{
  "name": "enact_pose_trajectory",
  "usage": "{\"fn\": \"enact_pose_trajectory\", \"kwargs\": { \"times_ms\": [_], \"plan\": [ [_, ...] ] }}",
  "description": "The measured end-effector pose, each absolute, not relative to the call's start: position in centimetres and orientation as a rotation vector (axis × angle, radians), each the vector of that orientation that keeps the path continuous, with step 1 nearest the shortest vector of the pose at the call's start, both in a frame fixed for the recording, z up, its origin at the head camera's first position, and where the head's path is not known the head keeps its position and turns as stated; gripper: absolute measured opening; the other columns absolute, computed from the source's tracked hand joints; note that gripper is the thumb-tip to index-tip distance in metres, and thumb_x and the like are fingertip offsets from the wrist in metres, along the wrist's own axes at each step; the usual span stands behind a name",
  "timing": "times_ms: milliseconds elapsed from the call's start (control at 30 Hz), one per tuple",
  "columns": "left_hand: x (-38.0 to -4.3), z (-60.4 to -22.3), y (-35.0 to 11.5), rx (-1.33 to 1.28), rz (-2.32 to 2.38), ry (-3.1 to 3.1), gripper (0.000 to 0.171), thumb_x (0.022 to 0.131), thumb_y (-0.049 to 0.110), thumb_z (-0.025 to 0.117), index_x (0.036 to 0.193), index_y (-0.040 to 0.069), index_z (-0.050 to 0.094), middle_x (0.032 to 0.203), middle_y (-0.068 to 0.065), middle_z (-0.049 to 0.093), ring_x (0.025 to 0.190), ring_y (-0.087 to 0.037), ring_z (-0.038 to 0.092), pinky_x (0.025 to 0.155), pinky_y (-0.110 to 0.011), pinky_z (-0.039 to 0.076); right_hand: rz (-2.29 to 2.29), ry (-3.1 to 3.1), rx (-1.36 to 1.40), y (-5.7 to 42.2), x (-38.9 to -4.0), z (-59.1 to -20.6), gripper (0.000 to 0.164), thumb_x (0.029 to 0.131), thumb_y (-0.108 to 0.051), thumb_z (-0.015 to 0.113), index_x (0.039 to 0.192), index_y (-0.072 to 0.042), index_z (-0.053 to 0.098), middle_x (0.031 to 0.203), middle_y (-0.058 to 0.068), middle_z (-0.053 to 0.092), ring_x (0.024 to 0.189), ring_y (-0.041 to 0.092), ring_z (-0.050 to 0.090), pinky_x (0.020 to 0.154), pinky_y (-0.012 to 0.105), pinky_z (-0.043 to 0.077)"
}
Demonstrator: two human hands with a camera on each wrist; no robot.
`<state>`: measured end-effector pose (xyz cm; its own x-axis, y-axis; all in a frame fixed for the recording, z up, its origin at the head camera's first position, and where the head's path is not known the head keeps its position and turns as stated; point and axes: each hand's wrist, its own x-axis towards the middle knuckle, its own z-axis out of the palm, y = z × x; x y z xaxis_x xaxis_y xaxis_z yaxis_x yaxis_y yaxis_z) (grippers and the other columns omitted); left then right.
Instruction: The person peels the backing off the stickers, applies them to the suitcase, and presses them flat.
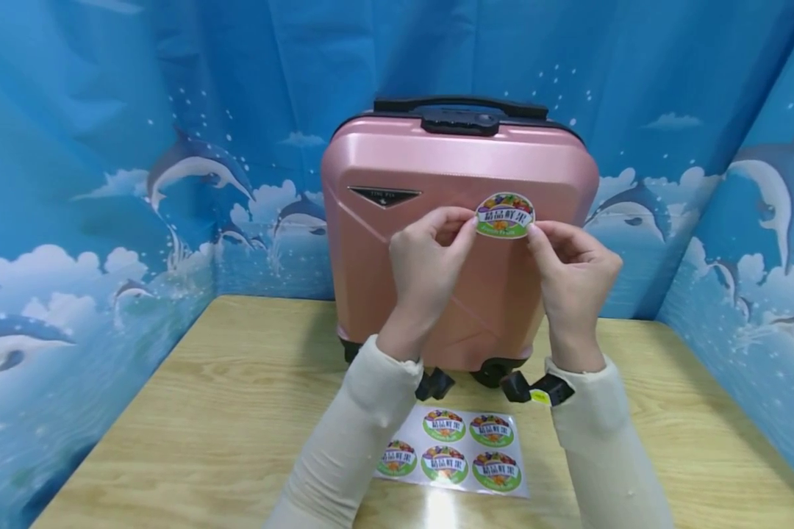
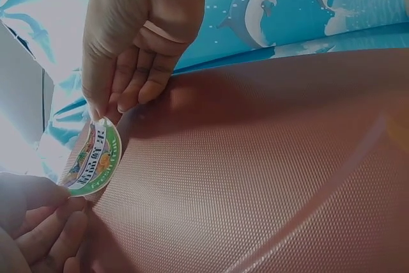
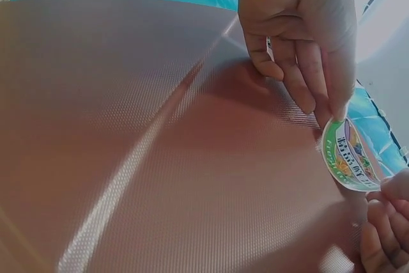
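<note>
Both hands pinch one oval fruit sticker (image 1: 505,216) by its opposite edges, close in front of the upper right of a pink suitcase (image 1: 397,272). The left hand (image 1: 430,261) has its thumb and forefinger on the sticker's left edge. On the right edge, the right hand (image 1: 574,283) pinches between thumb and forefinger. Printed fruit, large characters and a green lower band face outward. In the left wrist view the sticker (image 2: 96,158) bends slightly between the two hands. The right wrist view shows it (image 3: 348,155) right at the suitcase's ribbed shell (image 3: 192,177).
A sheet with several matching stickers (image 1: 455,491) lies on the wooden table (image 1: 238,411), partly behind the left sleeve. The suitcase stands upright, with a black top handle (image 1: 459,103) and a dark triangular badge (image 1: 384,196). Blue dolphin-print curtains (image 1: 258,66) enclose the back and sides.
</note>
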<state>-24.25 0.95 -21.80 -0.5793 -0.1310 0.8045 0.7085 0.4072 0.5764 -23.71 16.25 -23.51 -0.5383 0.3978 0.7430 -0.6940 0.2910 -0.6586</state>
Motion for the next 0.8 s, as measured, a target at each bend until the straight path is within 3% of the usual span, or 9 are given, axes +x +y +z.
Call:
{"fn": "enact_pose_trajectory", "kwargs": {
  "times_ms": [533,800],
  "plan": [
    [-24.4,-21.75,1.01,-0.456,-1.176,-1.865,0.015,0.087,0.023,0.068,0.09,0.009,0.073,0.079,0.002,0.071,0.061,-0.004,0.059,0.057,-0.015,0.044,1.36,-1.625,0.221,16.05,-23.49,-23.39,0.021,0.081,-0.018,0.074,0.094,-0.001,0.074,0.087,0.002,0.073,0.07,0.013,0.062,0.066,0.019,0.05],
    [-24.48,-21.49,0.86,-0.409,-1.223,-1.888,0.016,0.086,0.025,0.068,0.088,0.011,0.073,0.077,0.003,0.071,0.061,-0.003,0.059,0.056,-0.016,0.044,1.4,-1.658,0.143,15.74,-23.38,-22.76,0.022,0.081,-0.022,0.075,0.092,-0.003,0.075,0.079,-0.003,0.071,0.068,0.014,0.064,0.066,0.019,0.051]
  ]
}}
